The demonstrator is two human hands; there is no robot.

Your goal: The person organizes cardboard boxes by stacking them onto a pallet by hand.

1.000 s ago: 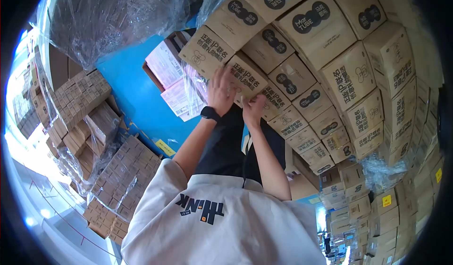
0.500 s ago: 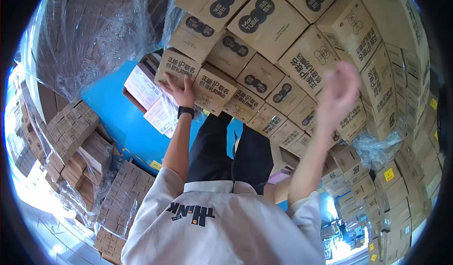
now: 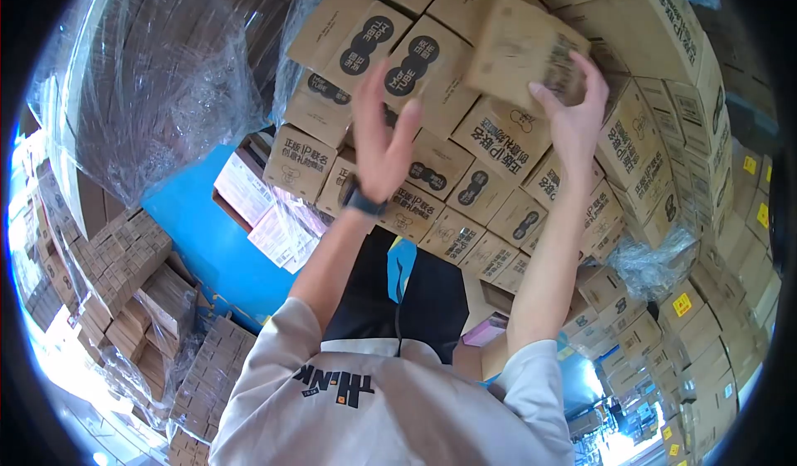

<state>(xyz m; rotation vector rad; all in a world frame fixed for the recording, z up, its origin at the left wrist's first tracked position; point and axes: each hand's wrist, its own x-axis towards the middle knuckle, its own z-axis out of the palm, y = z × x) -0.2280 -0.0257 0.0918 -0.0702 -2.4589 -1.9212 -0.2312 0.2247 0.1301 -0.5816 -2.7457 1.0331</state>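
Note:
My right hand point(image 3: 577, 117) grips a brown cardboard box point(image 3: 519, 51) by its near right edge, thumb and fingers around a corner. The box is tilted, slightly blurred, and held above the stacked cartons. My left hand point(image 3: 383, 138), with a dark band on the wrist, hovers over the stack with its fingers apart and nothing in it. Just beyond it is a carton with a black printed logo point(image 3: 413, 63). A smaller carton with black lettering point(image 3: 299, 163) sits at the stack's left front corner.
An open box with pink-and-white labelled packs point(image 3: 274, 225) stands left of the stack on the blue floor point(image 3: 195, 208). Plastic-wrapped stacks point(image 3: 178, 67) rise at far left. Crumpled clear film point(image 3: 656, 262) lies right, near more stacked cartons point(image 3: 697, 341).
My right hand has moved up and forward and now holds a box. My left hand has come off the front left cartons and shifted right, over the stack.

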